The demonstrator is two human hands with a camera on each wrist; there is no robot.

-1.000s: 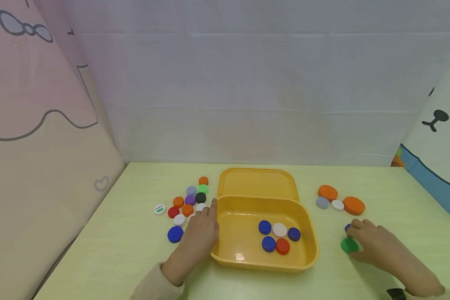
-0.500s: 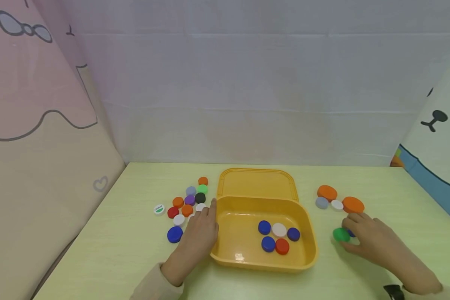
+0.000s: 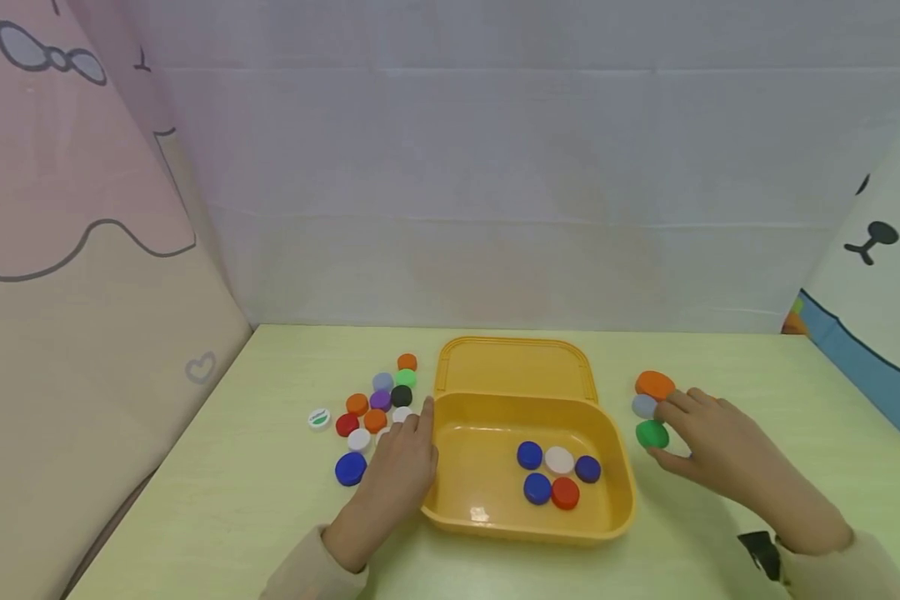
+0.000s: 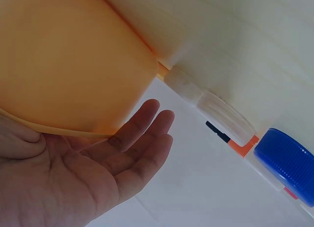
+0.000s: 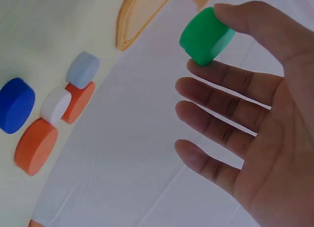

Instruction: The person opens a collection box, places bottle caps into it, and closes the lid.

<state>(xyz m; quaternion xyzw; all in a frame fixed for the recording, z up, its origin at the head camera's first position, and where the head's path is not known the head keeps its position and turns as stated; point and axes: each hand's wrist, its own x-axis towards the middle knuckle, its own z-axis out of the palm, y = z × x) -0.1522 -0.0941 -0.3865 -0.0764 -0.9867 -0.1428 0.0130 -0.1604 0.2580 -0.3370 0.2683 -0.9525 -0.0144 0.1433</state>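
Note:
In the head view a yellow container point(image 3: 465, 479) holds several bottle caps: blue caps point(image 3: 537, 488), a white cap point(image 3: 559, 461) and a red cap point(image 3: 566, 493). My left hand point(image 3: 399, 471) rests on the container's left rim, its index finger straight. Its other fingers point(image 4: 147, 156) extend loosely beside the wall in the left wrist view. Right of the container, my right hand point(image 3: 727, 446) pinches a green bottle cap point(image 3: 652, 434) between thumb and index finger. The right wrist view shows that cap point(image 5: 206, 36) raised, with the remaining fingers apart from it.
Behind the container lies a yellow lid point(image 3: 515, 367). Several mixed caps, including a large blue cap point(image 3: 351, 469), sit left. On the right are an orange cap point(image 3: 654, 385) and a light-blue cap point(image 3: 644, 406); a blue cap point(image 5: 17, 105) and a white cap point(image 5: 55, 105) are nearby.
My right hand has moved forward and left, bringing the green cap toward the container's right side. It now covers part of the right cap group. My left hand has stayed on the rim.

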